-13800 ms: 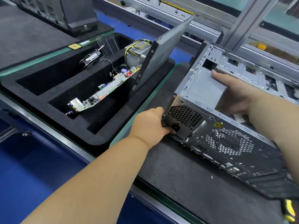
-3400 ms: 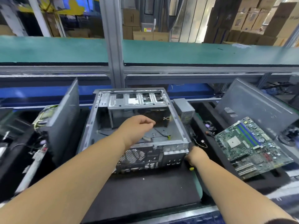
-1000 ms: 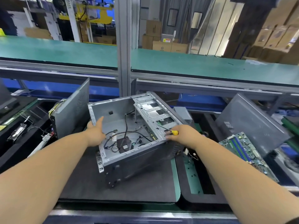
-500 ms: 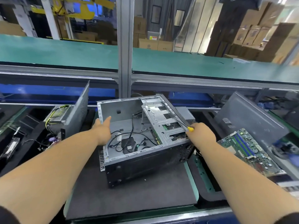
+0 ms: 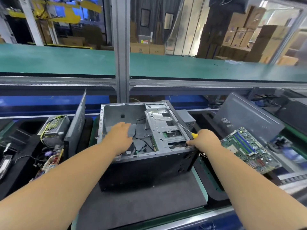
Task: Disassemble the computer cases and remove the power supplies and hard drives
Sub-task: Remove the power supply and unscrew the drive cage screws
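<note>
Between both hands (image 5: pixel 119 138) (image 5: pixel 206 141), opened case (image 5: pixel 149 163).

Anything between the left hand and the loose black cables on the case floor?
Nothing visible. The side is off the computer case, and the left hand already reaches inside, right above the black cables. The drive cage sits to their right, out of the way.

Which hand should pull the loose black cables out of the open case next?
Left, probably. The left hand is open and already inside the case, right beside the black cables. The right hand grips the case's edge and holds the screwdriver.
</note>
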`<state>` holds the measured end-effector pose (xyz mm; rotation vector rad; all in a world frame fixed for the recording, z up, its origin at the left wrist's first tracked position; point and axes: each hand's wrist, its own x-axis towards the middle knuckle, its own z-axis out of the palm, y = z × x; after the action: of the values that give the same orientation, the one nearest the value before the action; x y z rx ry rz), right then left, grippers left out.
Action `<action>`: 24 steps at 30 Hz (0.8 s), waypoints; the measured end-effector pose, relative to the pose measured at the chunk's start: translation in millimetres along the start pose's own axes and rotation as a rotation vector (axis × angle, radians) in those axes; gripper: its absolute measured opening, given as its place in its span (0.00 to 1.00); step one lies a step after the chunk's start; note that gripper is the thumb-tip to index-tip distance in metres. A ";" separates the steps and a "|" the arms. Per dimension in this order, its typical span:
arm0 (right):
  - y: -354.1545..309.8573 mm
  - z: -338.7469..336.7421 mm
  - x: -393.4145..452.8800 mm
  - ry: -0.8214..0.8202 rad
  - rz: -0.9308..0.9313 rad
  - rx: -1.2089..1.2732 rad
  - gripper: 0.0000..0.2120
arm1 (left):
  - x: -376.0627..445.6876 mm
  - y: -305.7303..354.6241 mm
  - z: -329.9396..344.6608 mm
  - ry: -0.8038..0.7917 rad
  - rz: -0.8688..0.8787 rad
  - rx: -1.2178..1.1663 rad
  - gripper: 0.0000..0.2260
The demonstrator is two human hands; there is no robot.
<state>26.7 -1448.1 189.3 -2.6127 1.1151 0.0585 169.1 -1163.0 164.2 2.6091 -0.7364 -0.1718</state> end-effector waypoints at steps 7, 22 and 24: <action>-13.8 6.4 -20.9 -0.028 -0.169 -0.176 0.23 | -29.6 41.8 23.2 -0.045 -0.011 -0.049 0.24; -6.7 0.6 35.8 -0.239 -0.784 -0.347 0.38 | -51.7 77.1 64.3 0.055 -0.380 0.064 0.20; -0.9 0.2 40.2 -0.252 -0.843 -0.359 0.36 | -50.0 82.2 69.9 0.114 -0.422 0.064 0.20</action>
<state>55.4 -1475.5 183.2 -3.0482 -0.1411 0.4149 71.8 -1225.6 136.5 2.7773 -0.1476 -0.1215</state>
